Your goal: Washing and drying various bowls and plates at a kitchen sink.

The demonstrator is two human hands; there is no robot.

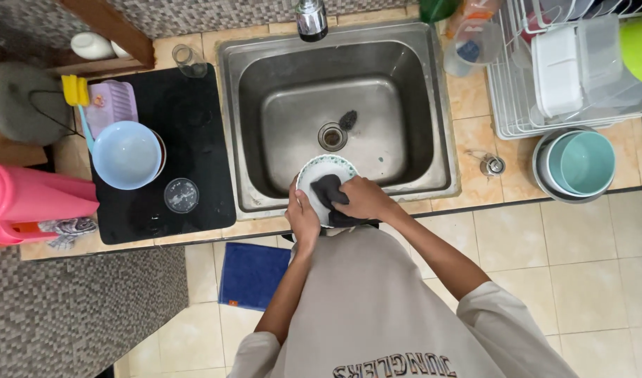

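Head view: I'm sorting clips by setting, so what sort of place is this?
Most likely a home kitchen: a steel sink set in a tiled counter, a wire dish rack with containers, and a plate being wiped over the sink.

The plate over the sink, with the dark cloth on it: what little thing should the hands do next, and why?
Probably slide the dark cloth on around the plate. The right hand presses the cloth on only the lower middle of the plate, while the left hand grips the rim. The upper part, near the sink drain, shows bare, so it likely needs wiping too.
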